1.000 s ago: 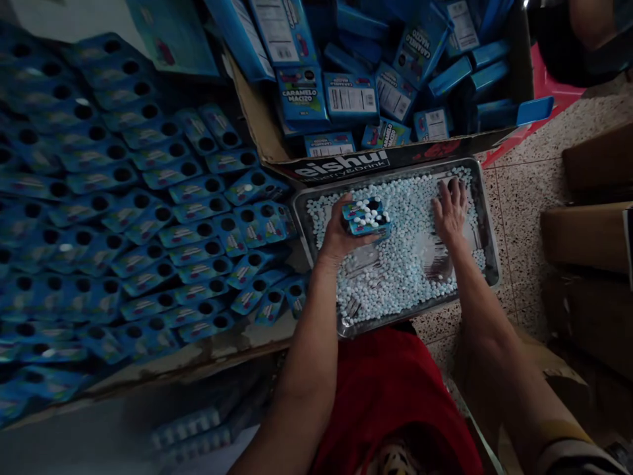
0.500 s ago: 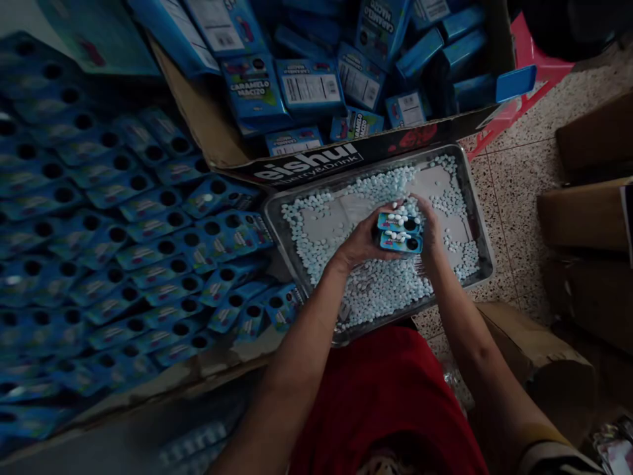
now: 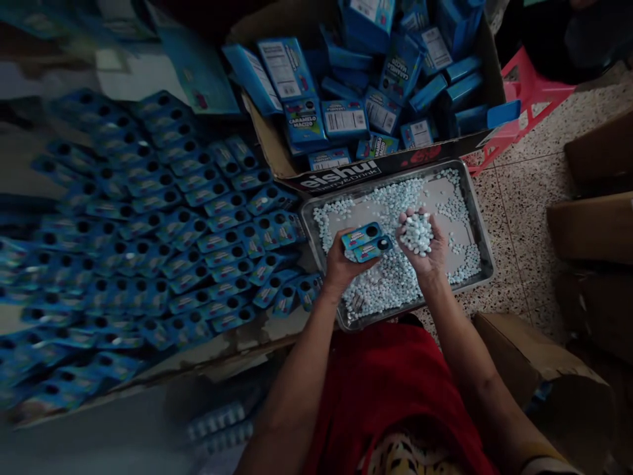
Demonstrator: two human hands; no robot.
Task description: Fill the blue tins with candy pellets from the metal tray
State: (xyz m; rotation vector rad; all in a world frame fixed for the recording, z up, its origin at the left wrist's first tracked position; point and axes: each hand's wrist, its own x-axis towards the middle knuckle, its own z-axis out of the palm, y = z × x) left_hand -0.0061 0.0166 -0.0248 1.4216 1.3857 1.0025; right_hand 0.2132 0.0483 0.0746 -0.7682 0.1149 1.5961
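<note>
My left hand (image 3: 341, 267) grips two small blue candy boxes (image 3: 366, 241), each with a round black hole on top, above a metal tray (image 3: 482, 237). The tray holds a layer of small white and pale blue candies (image 3: 390, 277). My right hand (image 3: 420, 247) is cupped palm up beside the boxes, heaped with a handful of those candies (image 3: 417, 232). Both hands hover over the middle of the tray.
Rows of blue boxes with round holes (image 3: 163, 237) lie overlapping on the left. A cardboard carton (image 3: 346, 175) behind the tray is full of loose blue boxes (image 3: 376, 86). A pink stool (image 3: 524, 86) and brown cartons (image 3: 593, 231) stand on the speckled floor at right.
The candies that lay on top of the two boxes are gone. My right hand came away from the boxes and now holds a handful of candies, palm up.
</note>
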